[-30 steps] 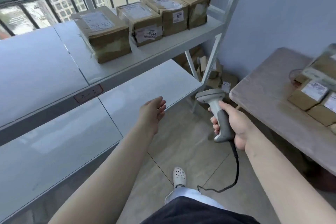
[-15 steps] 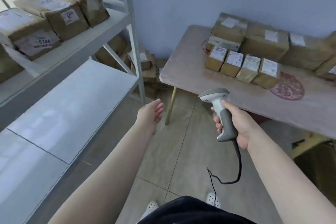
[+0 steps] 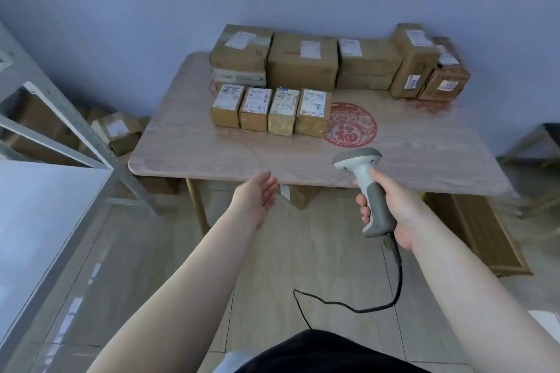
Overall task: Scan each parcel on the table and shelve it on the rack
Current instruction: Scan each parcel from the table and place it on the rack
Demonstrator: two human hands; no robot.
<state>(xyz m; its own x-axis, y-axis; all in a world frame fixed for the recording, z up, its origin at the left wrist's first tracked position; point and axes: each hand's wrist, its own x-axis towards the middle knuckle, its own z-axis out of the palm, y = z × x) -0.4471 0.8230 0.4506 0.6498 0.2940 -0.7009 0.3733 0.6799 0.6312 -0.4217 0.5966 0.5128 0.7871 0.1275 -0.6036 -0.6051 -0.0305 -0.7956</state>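
Gripping the handle of a grey-and-white barcode scanner (image 3: 365, 188), the right hand (image 3: 391, 212) holds it upright just before the near edge of the wooden tabletop (image 3: 188, 148), its black cable (image 3: 378, 297) trailing to the floor. The left hand (image 3: 256, 195) hangs over the floor with fingers relaxed and spread, holding nothing. Four small labelled parcels (image 3: 269, 110) sit side by side on the tabletop, with larger cardboard boxes (image 3: 303, 62) lined behind them against the wall. Part of the metal rack (image 3: 75, 127) shows at left.
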